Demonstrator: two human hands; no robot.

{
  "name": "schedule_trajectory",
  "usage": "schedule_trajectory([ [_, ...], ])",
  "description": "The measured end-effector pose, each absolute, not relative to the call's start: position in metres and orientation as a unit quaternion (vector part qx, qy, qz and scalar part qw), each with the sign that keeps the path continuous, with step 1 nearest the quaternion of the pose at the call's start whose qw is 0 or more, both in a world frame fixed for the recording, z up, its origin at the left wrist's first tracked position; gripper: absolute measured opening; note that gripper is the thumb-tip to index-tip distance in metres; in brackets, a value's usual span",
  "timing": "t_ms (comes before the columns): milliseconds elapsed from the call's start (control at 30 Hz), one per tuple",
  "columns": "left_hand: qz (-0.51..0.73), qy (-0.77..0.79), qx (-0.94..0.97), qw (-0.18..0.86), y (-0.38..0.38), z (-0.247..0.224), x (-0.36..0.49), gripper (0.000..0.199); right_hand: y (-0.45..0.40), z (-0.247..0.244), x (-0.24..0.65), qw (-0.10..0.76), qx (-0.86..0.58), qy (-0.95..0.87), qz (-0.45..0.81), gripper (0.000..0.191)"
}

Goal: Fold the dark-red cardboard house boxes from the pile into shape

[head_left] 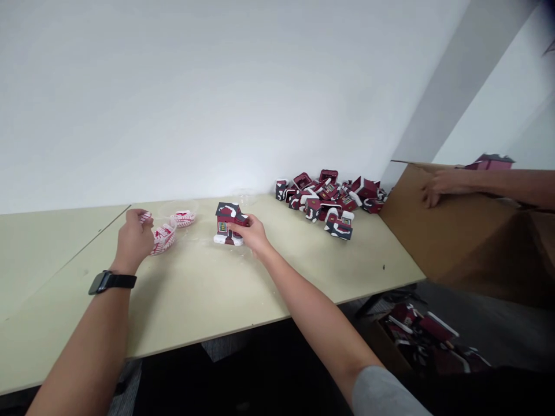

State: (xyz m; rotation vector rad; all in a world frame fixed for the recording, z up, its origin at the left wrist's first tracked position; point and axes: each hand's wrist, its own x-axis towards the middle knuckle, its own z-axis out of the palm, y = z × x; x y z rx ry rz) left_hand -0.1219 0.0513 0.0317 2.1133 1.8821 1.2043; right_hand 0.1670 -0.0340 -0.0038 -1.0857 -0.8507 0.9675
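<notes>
Red house (228,224) stands upright on the worktop (195,294), my right fingers (254,225) pressed against its side. My left fingers (137,218) pinch a red-and-white piece (146,217) beside two similar pieces (163,240), all left of the house. More houses (323,202) lie heaped farther along, near a co-worker's hand (440,188) on a cardboard box (433,231).

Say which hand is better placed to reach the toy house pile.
Right, probably: the right hand, on the toy house, is closer to the pile; the left hand sits farther off by the striped pieces.
</notes>
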Motion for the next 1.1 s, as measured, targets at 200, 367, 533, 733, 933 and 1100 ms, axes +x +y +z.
schedule_trajectory([
  [200,0.403,0.558,0.725,0.018,0.054,0.029,-0.123,0.032,-0.032,-0.006,0.167,0.664,-0.479,-0.386,0.425,0.051],
  [367,0.388,0.543,0.744,-0.04,0.058,0.028,-0.124,0.031,-0.032,-0.005,0.167,0.661,-0.486,-0.383,0.425,0.05],
  [533,0.399,0.536,0.739,-0.079,0.061,0.023,-0.127,0.039,-0.032,-0.004,0.166,0.662,-0.49,-0.383,0.418,0.049],
  [733,0.379,0.555,0.737,-0.071,0.058,0.027,-0.126,0.047,-0.034,-0.002,0.166,0.658,-0.49,-0.384,0.424,0.049],
  [933,0.388,0.53,0.754,-0.002,0.042,0.032,-0.104,0.036,-0.032,-0.004,0.166,0.654,-0.499,-0.392,0.412,0.048],
  [1100,0.45,0.446,0.768,0.09,0.018,0.027,-0.066,0.032,-0.034,-0.006,0.166,0.654,-0.488,-0.395,0.422,0.05],
])
